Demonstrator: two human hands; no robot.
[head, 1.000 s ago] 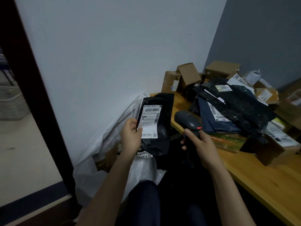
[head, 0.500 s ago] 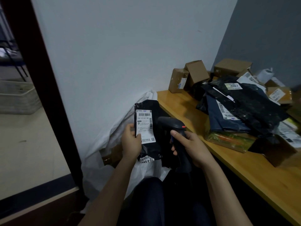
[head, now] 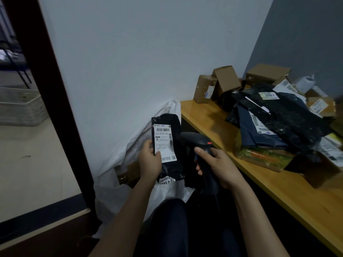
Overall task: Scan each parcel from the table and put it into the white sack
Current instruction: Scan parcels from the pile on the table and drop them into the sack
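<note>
My left hand (head: 150, 160) grips a small black poly-bag parcel (head: 172, 164) upright, its white shipping label facing me. My right hand (head: 217, 165) holds a dark handheld barcode scanner (head: 199, 140) just right of the parcel, its head turned toward the label, a red light on top. Both are held above the open white sack (head: 118, 186), which slumps against the wall left of the table, with a brown box inside. More parcels lie piled on the wooden table (head: 278, 193): black and navy bags (head: 282, 119) and cardboard boxes (head: 224, 81).
A dark door frame (head: 55, 101) stands left of the sack, with pale floor and stacked grey crates (head: 20, 106) beyond it. A white wall rises behind the sack and a grey wall behind the table. My knees in dark trousers are below my hands.
The parcel has come lower and closer to me, and the scanner has moved left to sit right beside the label. The view has shifted slightly left.
</note>
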